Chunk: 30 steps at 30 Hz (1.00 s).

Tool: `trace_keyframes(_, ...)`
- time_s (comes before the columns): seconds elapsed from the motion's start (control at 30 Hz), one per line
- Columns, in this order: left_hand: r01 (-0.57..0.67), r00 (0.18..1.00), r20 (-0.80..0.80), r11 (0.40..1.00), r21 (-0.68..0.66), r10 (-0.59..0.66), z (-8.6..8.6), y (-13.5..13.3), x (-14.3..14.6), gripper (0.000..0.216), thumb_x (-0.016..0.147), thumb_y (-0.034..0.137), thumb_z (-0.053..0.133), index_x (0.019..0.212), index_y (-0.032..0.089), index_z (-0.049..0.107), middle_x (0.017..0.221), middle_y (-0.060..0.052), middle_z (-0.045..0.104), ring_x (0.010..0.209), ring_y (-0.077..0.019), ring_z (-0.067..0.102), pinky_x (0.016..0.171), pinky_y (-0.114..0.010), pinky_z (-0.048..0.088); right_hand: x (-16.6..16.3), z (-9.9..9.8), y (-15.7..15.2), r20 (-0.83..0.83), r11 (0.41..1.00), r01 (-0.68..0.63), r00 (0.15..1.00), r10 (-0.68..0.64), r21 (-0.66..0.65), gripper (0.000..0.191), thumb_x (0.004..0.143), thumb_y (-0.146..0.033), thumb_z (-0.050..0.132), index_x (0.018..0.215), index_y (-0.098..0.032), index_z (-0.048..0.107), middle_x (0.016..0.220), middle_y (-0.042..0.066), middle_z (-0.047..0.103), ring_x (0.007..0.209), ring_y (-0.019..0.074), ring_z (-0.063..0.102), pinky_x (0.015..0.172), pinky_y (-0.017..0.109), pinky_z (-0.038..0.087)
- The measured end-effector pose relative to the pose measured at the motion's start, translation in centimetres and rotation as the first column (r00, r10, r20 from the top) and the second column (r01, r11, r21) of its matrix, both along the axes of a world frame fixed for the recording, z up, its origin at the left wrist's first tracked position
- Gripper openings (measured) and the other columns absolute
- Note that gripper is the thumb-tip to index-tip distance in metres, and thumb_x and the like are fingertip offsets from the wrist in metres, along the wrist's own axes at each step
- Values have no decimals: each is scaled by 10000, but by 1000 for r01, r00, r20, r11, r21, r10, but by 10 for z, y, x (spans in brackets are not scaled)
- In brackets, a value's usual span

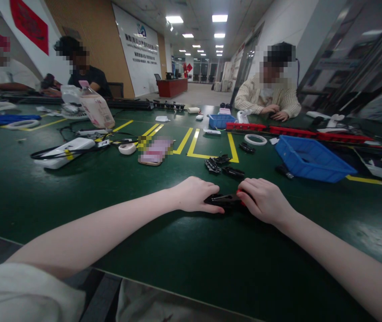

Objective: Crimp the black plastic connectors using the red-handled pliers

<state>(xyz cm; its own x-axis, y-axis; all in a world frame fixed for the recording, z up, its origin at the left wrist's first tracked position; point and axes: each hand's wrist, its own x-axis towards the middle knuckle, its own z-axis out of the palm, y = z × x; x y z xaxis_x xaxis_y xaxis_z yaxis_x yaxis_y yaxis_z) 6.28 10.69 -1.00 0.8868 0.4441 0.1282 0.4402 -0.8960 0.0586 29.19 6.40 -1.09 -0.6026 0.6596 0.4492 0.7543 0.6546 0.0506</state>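
Note:
In the head view, a long dark black piece [226,199] lies low over the green table between my two hands. My left hand [197,195] pinches its left end between thumb and fingers. Closed around the other end, my right hand [265,200] grips a red-edged part, mostly hidden by the fingers; whether the red and black are one object I cannot tell. Just beyond the hands lie several small black ribbed parts, among them one black part [212,165] and another black part [233,172].
A blue bin [313,158] stands at the right, with a white ring [255,139] beside it. Left of my hands are a phone [155,154], a white device [65,152] with a black strap, and a pink bottle [97,107]. Several people sit around the table [164,264].

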Motion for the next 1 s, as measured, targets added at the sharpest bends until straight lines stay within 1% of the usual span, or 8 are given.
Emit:
trace_keyframes(0.27,-5,1000,-20,1000,11,5,1,0,0,476,887,641,439,798,179,511,771,-2,621,594,-149,563,504,-257,289,2,0,1,7,1000,12,1000,-11,-19,414,985,-361,286,748,-169,566,687,50,607,580,146,511,564,284,353)
trace_keyframes(0.47,-5,1000,-12,1000,1,5,1,0,1,472,881,640,448,782,183,509,757,1,619,586,-148,560,496,-253,287,-2,-2,1,50,1000,22,999,-22,-1,380,971,-349,336,736,-161,569,679,54,593,600,162,499,587,301,339)
trace_keyframes(0.67,-8,1000,-16,1000,-2,7,1,0,1,472,883,638,447,784,180,509,749,5,611,585,-145,549,492,-247,280,1,0,3,64,1000,25,998,-24,-13,376,969,-362,350,737,-167,572,681,50,594,610,160,508,587,293,336)
trace_keyframes(0.83,-6,1000,-13,1000,-19,6,1,0,1,480,886,641,432,771,180,499,731,7,598,566,-139,529,487,-243,278,1,-1,1,40,999,27,999,-26,-24,366,967,-361,355,735,-169,564,692,50,598,601,152,501,580,290,343)
trace_keyframes(1.0,-9,1000,6,1000,-12,9,1,0,0,474,887,635,438,768,181,503,740,2,609,589,-143,555,495,-245,275,0,-3,1,-16,999,39,999,-39,-25,357,975,-360,334,792,-166,571,762,65,621,663,163,540,606,295,369)
